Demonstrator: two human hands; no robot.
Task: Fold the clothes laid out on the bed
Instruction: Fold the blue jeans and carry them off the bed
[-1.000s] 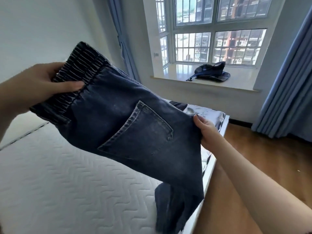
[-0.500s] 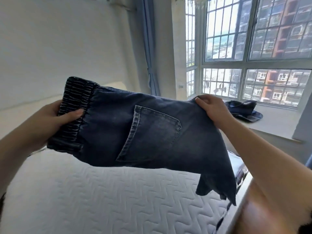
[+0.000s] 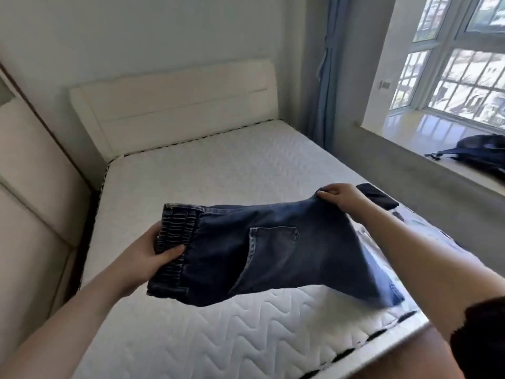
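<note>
Above the mattress, dark jeans held stretched between two hands; left hand gripping the elastic waistband, thumb on top; right hand pinching the far edge; legs drooping towards the bed's near right corner; beyond, a dark garment; on the windowsill, a bag.

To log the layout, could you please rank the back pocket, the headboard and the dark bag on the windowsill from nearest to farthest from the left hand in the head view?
From the left hand:
1. Back pocket, on the held jeans, just right.
2. Headboard, beyond the mattress.
3. Dark bag, on the windowsill, far right.
</note>
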